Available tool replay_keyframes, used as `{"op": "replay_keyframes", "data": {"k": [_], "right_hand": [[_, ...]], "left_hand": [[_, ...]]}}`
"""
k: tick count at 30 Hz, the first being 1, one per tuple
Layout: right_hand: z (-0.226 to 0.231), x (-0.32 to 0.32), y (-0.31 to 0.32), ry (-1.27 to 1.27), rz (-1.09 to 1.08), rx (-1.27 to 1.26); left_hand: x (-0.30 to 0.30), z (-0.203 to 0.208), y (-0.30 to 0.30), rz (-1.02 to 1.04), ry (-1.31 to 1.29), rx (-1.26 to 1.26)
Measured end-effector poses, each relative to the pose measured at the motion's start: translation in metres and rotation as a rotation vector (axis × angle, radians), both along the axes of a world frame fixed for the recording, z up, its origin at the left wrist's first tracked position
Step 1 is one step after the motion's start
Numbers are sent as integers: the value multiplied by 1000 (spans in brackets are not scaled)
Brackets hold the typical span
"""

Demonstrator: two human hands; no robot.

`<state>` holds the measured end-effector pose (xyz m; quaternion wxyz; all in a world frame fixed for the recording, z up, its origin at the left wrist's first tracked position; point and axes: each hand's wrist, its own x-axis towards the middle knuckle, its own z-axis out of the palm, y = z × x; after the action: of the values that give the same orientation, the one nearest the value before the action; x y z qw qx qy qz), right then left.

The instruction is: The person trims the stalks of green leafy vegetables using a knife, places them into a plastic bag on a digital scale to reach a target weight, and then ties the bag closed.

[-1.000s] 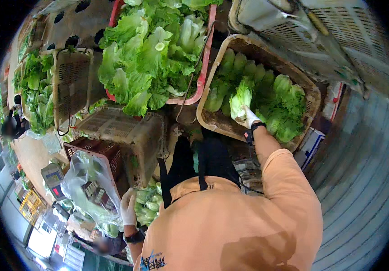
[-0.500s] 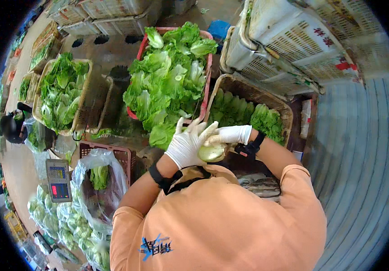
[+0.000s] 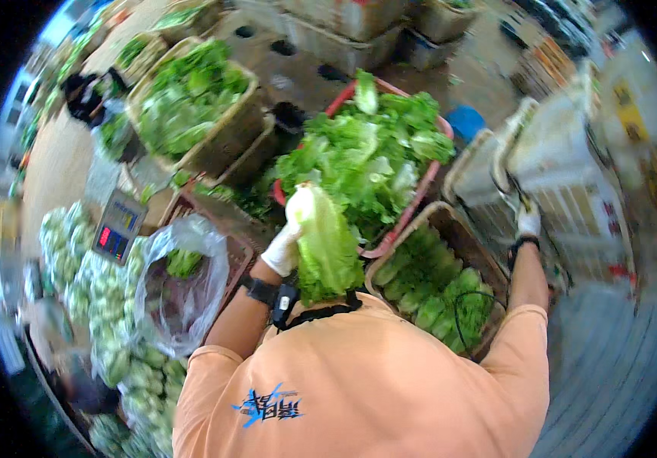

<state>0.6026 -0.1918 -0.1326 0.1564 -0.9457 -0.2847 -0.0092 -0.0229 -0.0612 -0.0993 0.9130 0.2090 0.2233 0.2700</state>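
My left hand point(image 3: 284, 252), in a white glove, is wrapped round a head of lettuce point(image 3: 326, 248) in front of my chest. The pale cut base of that lettuce points up and away, and its green leaves hang toward me. Out to the right, my gloved right hand point(image 3: 527, 222) is closed beside a large white crate point(image 3: 565, 191). Something small and brownish shows at its fingertips, too blurred to name. A red crate point(image 3: 444, 126) heaped with loose lettuce leaves lies ahead, and a tan crate point(image 3: 389, 257) with lettuce heads in rows stands at the right.
At the left, a clear plastic bag point(image 3: 217, 267) holding some lettuce lines a brownish-red crate point(image 3: 248, 248), next to a scale display point(image 3: 120, 227). Bagged vegetables point(image 3: 111, 305) lie farther left. A yellowish crate of greens point(image 3: 248, 84) and a person point(image 3: 92, 95) are at the far left.
My hands have come apart: the right has swung out to the white crate, while the left keeps the lettuce, now tipped base-up. The whole view has turned, shifting the crates rightward.
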Motion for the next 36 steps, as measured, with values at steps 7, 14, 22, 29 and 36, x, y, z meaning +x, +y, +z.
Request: {"op": "replay_keyframes", "data": {"k": [7,14,22,29,36], "right_hand": [[-17,19,-8,-106,109,-122],[-2,17,-10,-136,125,-209],[9,0,-29,-244,279,-146],[24,-130,6,1056,21,957],[84,-314,104,1278,580,652]], "left_hand": [[3,4,-1,83,-118,-93],[6,-10,30,-32,-67,113],[30,-20,23,3,-107,-145],[34,11,46,34,137,244],[48,55,80,149,252,257]]}}
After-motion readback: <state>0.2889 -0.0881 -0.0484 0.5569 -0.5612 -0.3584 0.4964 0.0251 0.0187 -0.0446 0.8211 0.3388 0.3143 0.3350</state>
